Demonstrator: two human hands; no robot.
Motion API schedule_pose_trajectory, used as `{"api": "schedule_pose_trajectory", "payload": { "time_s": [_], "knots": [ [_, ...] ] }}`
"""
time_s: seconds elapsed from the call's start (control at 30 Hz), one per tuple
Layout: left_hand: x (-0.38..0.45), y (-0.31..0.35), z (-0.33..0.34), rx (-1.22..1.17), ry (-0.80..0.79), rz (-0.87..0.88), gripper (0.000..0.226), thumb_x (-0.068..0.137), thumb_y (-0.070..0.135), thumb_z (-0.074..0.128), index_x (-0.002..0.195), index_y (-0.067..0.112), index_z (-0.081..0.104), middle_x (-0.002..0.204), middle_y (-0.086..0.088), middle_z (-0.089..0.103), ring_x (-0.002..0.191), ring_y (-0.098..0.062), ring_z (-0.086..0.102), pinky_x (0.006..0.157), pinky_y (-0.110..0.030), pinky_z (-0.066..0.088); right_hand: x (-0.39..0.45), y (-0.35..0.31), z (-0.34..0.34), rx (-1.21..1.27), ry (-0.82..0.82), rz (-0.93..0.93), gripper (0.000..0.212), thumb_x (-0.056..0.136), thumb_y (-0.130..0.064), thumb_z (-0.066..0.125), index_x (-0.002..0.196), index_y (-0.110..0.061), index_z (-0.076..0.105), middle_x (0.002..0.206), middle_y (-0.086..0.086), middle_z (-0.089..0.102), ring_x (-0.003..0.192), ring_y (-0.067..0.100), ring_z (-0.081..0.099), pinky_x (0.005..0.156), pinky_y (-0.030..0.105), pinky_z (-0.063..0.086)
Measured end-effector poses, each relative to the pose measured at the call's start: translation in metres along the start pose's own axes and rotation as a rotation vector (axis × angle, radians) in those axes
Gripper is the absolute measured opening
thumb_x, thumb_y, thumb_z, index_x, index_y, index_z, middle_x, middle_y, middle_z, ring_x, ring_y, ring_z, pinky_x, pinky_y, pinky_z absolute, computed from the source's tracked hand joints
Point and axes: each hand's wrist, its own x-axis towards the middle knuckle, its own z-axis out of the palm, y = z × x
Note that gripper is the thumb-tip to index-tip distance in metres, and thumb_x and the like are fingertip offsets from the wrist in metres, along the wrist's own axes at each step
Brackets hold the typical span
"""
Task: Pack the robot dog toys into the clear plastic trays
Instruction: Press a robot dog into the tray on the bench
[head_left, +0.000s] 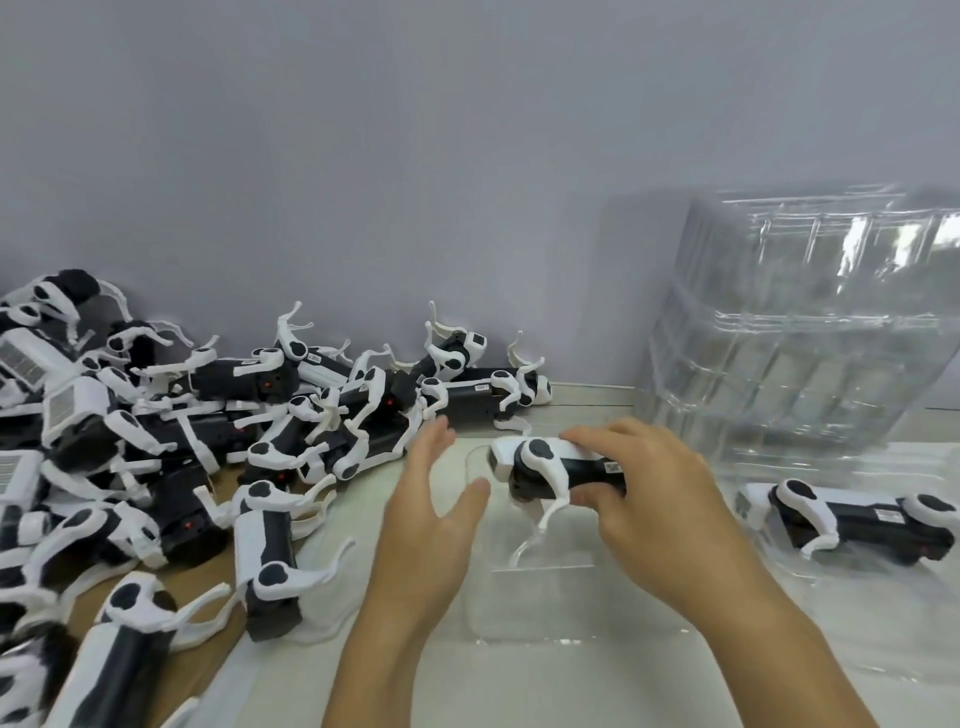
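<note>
My right hand (644, 483) grips a black-and-white robot dog toy (540, 467) by its body, just above a moulded pocket of the clear plastic tray (530, 603) lying flat in front of me. One white leg of the toy hangs down into the pocket. My left hand (431, 504) hovers open beside the toy's head end, fingers straight, touching nothing. A second robot dog (857, 519) lies on its side in the pocket at the right of the tray.
A big heap of robot dog toys (171, 447) covers the table's left side up to the grey wall. A tall stack of clear trays (810, 332) leans at the back right. Brown tabletop (218, 644) shows at the lower left.
</note>
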Motion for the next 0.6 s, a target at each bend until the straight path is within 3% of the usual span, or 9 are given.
{"api": "schedule_pose_trajectory", "payload": {
  "time_s": [0.13,0.23,0.37,0.47,0.53,0.6],
  "knots": [
    [-0.001,-0.002,0.01,-0.038,-0.132,-0.164,0.048,0.102,0.012,0.045,0.146,0.032,0.041,0.137,0.023,0.044,0.121,0.01,0.039,0.095,-0.01,0.031,0.0,0.001,0.004,-0.112,-0.045,0.028,0.018,0.086,-0.021,0.07,0.099,-0.034,0.068,0.097,-0.014,0.054,0.102,0.016,0.045,0.089,0.037,0.037],
    [-0.001,-0.001,0.01,-0.031,-0.123,-0.16,0.05,0.102,0.012,0.043,0.147,0.034,0.041,0.138,0.021,0.045,0.123,0.007,0.041,0.097,-0.015,0.03,0.0,-0.001,0.005,-0.149,-0.029,0.056,0.018,0.087,-0.022,0.07,0.098,-0.036,0.068,0.098,-0.016,0.045,0.097,0.014,0.035,0.083,0.034,0.029],
    [-0.002,-0.002,0.009,-0.014,-0.139,-0.14,0.051,0.101,0.011,0.042,0.139,0.044,0.047,0.137,0.017,0.049,0.127,0.002,0.043,0.094,-0.015,0.033,0.002,-0.001,0.006,-0.109,-0.098,0.098,0.02,0.083,-0.022,0.073,0.097,-0.037,0.07,0.091,-0.014,0.043,0.097,0.018,0.042,0.085,0.034,0.037],
    [-0.001,0.002,0.008,-0.019,-0.157,-0.145,0.047,0.098,0.01,0.044,0.124,0.046,0.058,0.128,0.02,0.054,0.118,0.005,0.047,0.085,-0.008,0.035,0.002,-0.001,0.007,-0.106,-0.076,0.117,0.034,0.081,-0.021,0.076,0.109,-0.04,0.07,0.089,-0.014,0.043,0.097,0.016,0.043,0.085,0.034,0.036],
    [0.001,0.006,0.01,-0.074,-0.138,-0.176,0.031,0.093,0.02,0.052,0.103,0.045,0.068,0.112,0.018,0.065,0.106,0.003,0.056,0.085,-0.017,0.042,0.002,-0.002,0.008,-0.084,-0.056,0.112,0.04,0.08,-0.019,0.078,0.113,-0.04,0.07,0.089,-0.014,0.045,0.096,0.016,0.044,0.086,0.034,0.038],
    [0.002,0.008,0.011,-0.095,-0.069,-0.2,0.013,0.092,0.034,0.058,0.087,0.041,0.068,0.099,0.014,0.068,0.095,-0.005,0.06,0.076,-0.024,0.043,0.002,-0.003,0.009,-0.047,-0.052,0.092,0.041,0.078,-0.017,0.078,0.113,-0.038,0.071,0.088,-0.014,0.046,0.094,0.017,0.045,0.084,0.035,0.04]
  ]
}}
